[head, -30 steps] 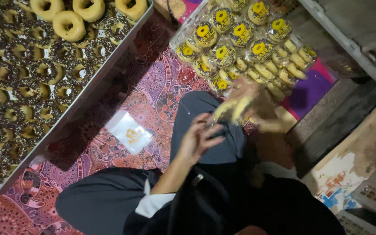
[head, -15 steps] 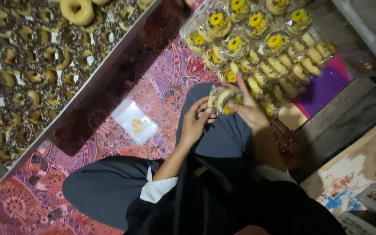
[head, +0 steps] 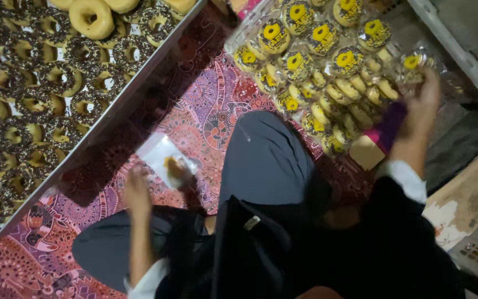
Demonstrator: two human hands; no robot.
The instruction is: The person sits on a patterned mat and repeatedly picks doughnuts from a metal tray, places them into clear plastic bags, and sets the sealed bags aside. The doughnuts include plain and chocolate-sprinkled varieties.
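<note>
1. Doughnuts in clear wrappers [head: 327, 72] are lying in rows at the upper middle of the frame, on the patterned mat [head: 195, 116]
2. Right hand [head: 422, 105] is reaching to the upper right, fingers closing on a wrapped doughnut [head: 413, 61] at the edge of the rows; motion blur is softening the grip
3. Left hand [head: 138, 191] is hovering at the lower left, just beside a small clear bag [head: 164, 160] on the mat; whether it is open I cannot tell
4. Tray [head: 139, 77] of chocolate-sprinkled doughnuts [head: 34, 105] is filling the upper left
</note>
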